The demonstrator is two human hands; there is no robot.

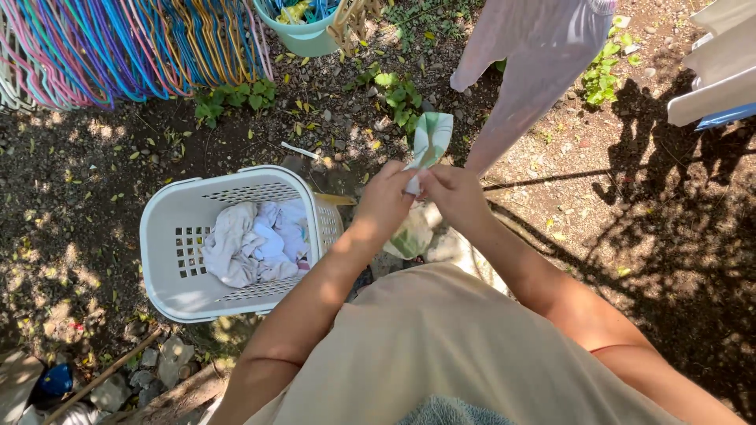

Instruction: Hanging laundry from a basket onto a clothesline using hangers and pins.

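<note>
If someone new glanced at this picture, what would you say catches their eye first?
At the centre, the left hand and right hand together grip a twisted green-and-white cloth above the dirt ground. Left of them stands a white laundry basket holding crumpled pale clothes. A mass of bright multicoloured hangers fills the top-left corner.

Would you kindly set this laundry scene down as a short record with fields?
Setting: outdoors, bare soil with leaves and small weeds, dappled sun
Left hand: grips a twisted white and green cloth
Right hand: grips the same cloth, touching the left hand
Laundry basket: white, on the ground, holding crumpled pale clothes
Hangers: many-coloured bundle, upper left
Bucket: pale green, top edge
Hanging garment: pale pink, above the hands
</note>
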